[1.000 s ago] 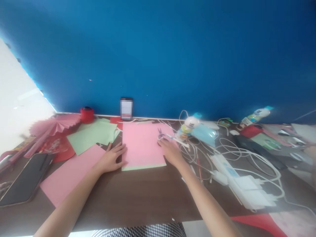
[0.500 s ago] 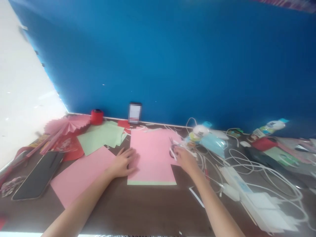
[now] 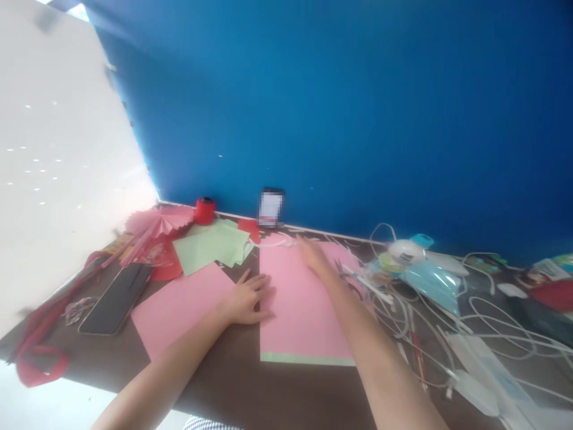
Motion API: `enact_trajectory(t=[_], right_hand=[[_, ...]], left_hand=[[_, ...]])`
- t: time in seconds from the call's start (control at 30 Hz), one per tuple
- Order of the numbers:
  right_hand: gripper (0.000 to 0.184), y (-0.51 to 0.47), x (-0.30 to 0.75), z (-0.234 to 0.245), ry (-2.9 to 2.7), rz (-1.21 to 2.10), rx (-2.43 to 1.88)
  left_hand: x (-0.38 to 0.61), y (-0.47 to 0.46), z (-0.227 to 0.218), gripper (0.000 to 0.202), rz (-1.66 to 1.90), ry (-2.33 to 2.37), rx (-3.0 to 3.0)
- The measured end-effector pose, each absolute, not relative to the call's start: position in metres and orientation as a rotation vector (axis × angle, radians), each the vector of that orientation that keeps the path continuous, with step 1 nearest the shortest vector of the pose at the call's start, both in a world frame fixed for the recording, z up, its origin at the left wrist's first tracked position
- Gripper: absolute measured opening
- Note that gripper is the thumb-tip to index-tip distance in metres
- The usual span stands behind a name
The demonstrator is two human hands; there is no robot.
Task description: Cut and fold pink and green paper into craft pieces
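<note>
A pink paper sheet (image 3: pixel 299 310) lies on a green sheet, in the middle of the dark wooden desk (image 3: pixel 250 388). My left hand (image 3: pixel 248 297) rests flat on the pink sheet's left edge, fingers spread, holding nothing. My right hand (image 3: pixel 313 257) reaches over the far part of the sheet, fingers stretched toward white paper strips (image 3: pixel 277 242) at its top edge. It looks blurred by motion. Small scissors (image 3: pixel 347 278) lie at the sheet's right edge, beside my right forearm.
Another pink sheet (image 3: pixel 179 307) and green sheets (image 3: pixel 210 248) lie to the left, with a pink paper fan (image 3: pixel 154 221), a red tape roll (image 3: pixel 205 210) and a dark phone (image 3: pixel 117 297). A phone (image 3: pixel 271 207) leans on the blue wall. White cables, chargers and a blue mask (image 3: pixel 434 280) crowd the right.
My right hand left the scissors at the sheet's right edge and moved up and left to the sheet's far edge. My head turned, shifting the view. The left hand stayed on the paper.
</note>
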State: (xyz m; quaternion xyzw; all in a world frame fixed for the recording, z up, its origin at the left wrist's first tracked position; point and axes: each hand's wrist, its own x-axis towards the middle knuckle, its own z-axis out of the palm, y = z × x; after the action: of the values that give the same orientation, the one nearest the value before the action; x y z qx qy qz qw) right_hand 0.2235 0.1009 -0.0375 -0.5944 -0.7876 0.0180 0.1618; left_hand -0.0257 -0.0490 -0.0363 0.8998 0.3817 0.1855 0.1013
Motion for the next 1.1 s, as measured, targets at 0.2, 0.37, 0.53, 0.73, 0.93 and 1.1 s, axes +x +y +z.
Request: enact_trajectory(t=[0.2, 0.37, 0.53, 0.73, 0.93, 1.1], right_hand=[[0.028, 0.086, 0.226, -0.029, -2.312, -0.028, -1.608], [0.029, 0.066, 0.232, -0.025, -2.258, -0.113, -1.566], [0.025, 0.045, 0.221, -0.023, -1.811, -0.259, -1.499], [0.020, 0.018, 0.192, -0.049, -1.907, -0.213, -1.344], [0.021, 0.012, 0.192, -0.057, -1.875, -0.210, -1.271], [0.021, 0.012, 0.193, -0.053, -1.838, -0.201, -1.178]], left_hand=[[-0.027, -0.047, -0.037, 0.054, 0.567, 1.106, 2.659], [-0.023, -0.050, -0.030, 0.039, 0.598, 1.011, 2.700], [-0.009, -0.064, -0.025, 0.020, 0.606, 0.839, 2.703], [-0.005, -0.047, -0.037, 0.037, 0.623, 1.197, 2.743], [-0.022, 0.007, -0.042, 0.034, 0.632, 1.659, 2.552], [-0.018, 0.024, -0.037, 0.028, 1.113, 1.607, 2.354]])
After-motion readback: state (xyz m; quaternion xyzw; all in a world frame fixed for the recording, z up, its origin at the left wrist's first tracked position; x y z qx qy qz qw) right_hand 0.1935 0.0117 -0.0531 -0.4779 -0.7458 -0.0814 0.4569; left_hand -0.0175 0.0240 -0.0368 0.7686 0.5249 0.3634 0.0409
